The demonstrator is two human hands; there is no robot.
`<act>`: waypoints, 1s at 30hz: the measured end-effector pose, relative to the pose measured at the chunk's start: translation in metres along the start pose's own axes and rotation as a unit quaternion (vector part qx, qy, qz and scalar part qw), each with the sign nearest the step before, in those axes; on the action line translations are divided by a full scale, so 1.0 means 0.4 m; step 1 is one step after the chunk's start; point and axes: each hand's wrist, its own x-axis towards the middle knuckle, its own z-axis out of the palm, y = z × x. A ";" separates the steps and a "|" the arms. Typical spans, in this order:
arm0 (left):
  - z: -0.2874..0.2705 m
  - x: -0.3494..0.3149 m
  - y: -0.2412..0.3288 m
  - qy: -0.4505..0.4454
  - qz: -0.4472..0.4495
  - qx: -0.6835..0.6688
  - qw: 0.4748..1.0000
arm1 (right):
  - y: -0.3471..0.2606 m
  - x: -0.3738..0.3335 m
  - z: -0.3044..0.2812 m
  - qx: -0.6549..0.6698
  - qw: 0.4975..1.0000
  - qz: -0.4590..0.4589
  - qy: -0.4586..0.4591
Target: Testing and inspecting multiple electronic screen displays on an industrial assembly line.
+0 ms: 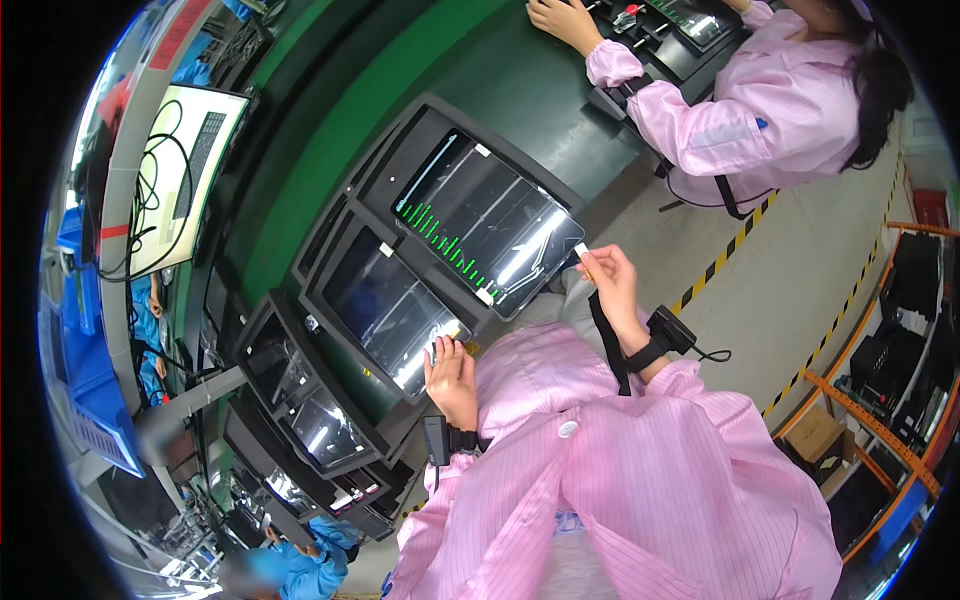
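My right hand (613, 283) pinches a small white tab (582, 250) at the near right corner of a glossy dark glass panel (500, 215). That panel lies in a black tray (425, 115) and shows a row of green marks along one side. My left hand (453, 384) is at the near corner of a second dark glass panel (385, 295), to the left of the first. Its fingers are curled together beside a small yellowish piece (453, 331), and what they grip is hidden. White tabs also sit on the edges of both panels.
More black trays with glass panels (325, 425) stand at the lower left. A lit monitor (190, 170) with loose black cables is at the left. A co-worker in a pink smock (740, 110) works at the upper right. Orange-framed shelving (880, 430) stands far right.
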 end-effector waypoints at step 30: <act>0.255 0.240 0.318 -0.022 0.129 -0.145 0.981 | -0.062 0.154 -0.077 -0.114 0.971 0.074 -0.199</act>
